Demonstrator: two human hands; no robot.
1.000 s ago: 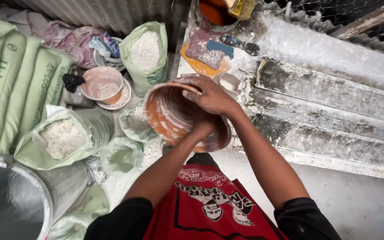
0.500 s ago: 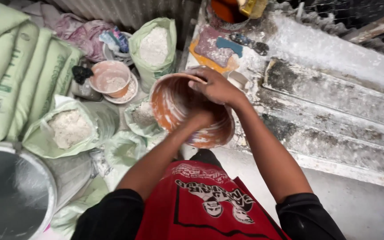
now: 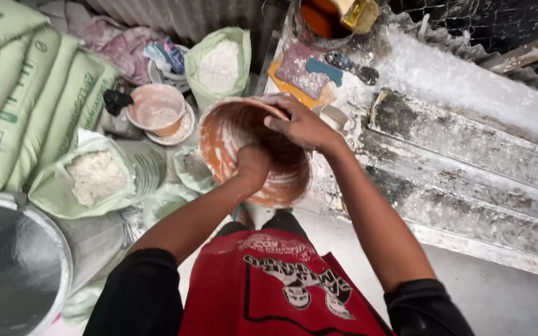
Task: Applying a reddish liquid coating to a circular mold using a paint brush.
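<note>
Stacked green sacks (image 3: 26,87) fill the nine to eleven o'clock side. At twelve o'clock an open green bag of white powder (image 3: 220,62) stands upright. Just left of it sits a small pinkish bowl (image 3: 157,111) on a plate, crumpled cloth (image 3: 110,40) behind it. At nine o'clock a second open bag of powder (image 3: 91,177) gapes. At seven o'clock, a large metal basin (image 3: 17,267). Corrugated sheeting (image 3: 468,155), dusted white, runs across two to four o'clock, a scraper (image 3: 353,67) lying at one o'clock.
</note>
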